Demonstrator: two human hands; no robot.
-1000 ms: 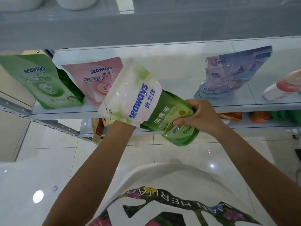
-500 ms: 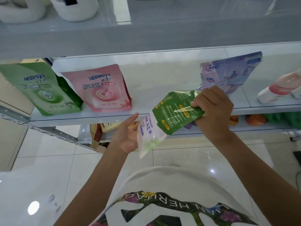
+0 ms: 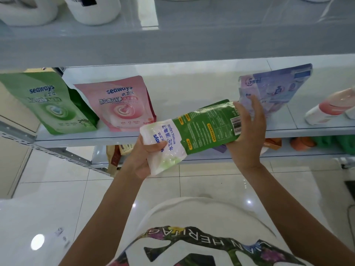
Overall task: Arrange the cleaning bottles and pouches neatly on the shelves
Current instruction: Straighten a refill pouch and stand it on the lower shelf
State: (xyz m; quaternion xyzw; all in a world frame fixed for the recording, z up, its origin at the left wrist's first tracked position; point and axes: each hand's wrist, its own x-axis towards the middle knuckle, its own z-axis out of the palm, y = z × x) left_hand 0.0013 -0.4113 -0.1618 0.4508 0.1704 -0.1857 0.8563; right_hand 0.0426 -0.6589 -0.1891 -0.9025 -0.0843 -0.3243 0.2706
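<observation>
A green and white seaways pouch (image 3: 197, 129) lies sideways in the air in front of the middle shelf (image 3: 192, 134), its back label facing me. My left hand (image 3: 146, 154) grips its white end, thumb over the front. My right hand (image 3: 247, 135) holds the green barcode end, fingers partly straight. On the shelf stand a green seaways pouch (image 3: 48, 104) and a pink seaways pouch (image 3: 121, 104) at the left. A lilac pouch (image 3: 276, 87) leans at the right, behind my right hand.
A pink-and-white bottle (image 3: 330, 108) lies on the shelf's right end. White jugs (image 3: 92, 8) stand on the shelf above. The lower shelf holds a brown pouch (image 3: 115, 156) and orange and green items (image 3: 307, 143). Glossy tiled floor lies below.
The pouch has swung from hanging down to lying level, back label up. My left hand, open half a second ago, now grips its white end. The view has tilted up slightly.
</observation>
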